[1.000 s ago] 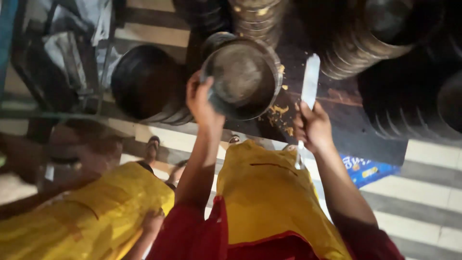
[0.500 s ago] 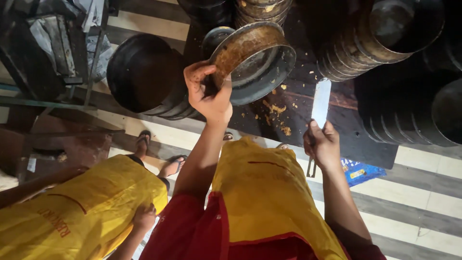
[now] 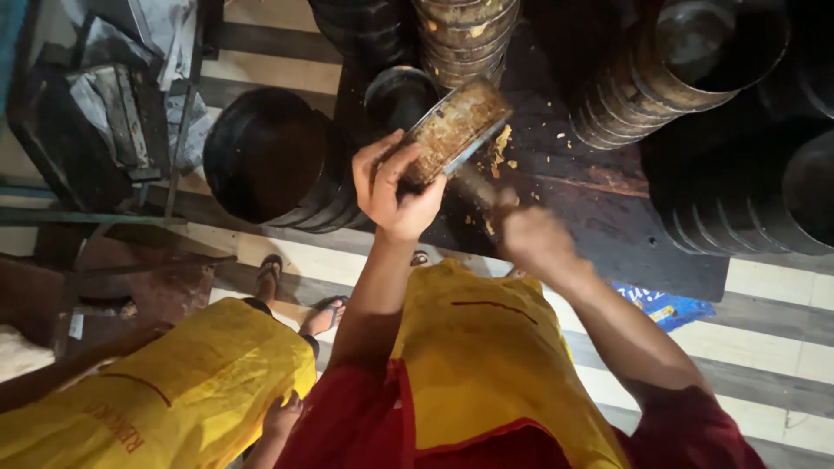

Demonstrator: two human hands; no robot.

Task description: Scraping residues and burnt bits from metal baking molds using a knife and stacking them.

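Metal pan [image 3: 453,130] is in the left hand [image 3: 395,187] now, tipped right up on edge, so the crusty inside faces down-right toward the right hand [image 3: 532,239]. A second ago it was lying open side up with the scraper held off to the right; now the scraper [image 3: 476,187] has come in under the rim, so the scraping looks to be in full swing. Left hand is clamped on the pan's lower rim. Right hand is blurred but looks closed round the scraper handle. Pan sits over the dark bench [image 3: 608,217], its flat face running from lower left to upper right. Crumbs [image 3: 502,143] litter the bench just beside it. Stacks of pans [image 3: 660,78] stand around, and a person in a yellow apron [image 3: 174,399] is on the left.
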